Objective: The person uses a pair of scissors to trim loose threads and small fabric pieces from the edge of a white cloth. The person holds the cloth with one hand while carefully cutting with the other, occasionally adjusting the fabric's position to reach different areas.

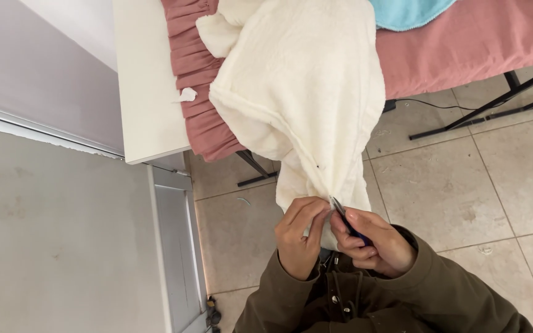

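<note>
Both hands work close together: my left hand (300, 237) pinches the cream fleece (306, 92), my right hand (371, 243) grips small blue snips (348, 221). Soft, light, limp cloth hanging from the bench (146, 92); best pinched near the seam.

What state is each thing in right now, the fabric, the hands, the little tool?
Cream fleece: hanging off the table, bunched at the hands.
Left hand: pinching the fleece edge.
Right hand: gripping small snips, tip at the fleece.
Pink cloth: spread flat, ruffle hanging.
Blue cloth: lying on the pink cloth.
</note>
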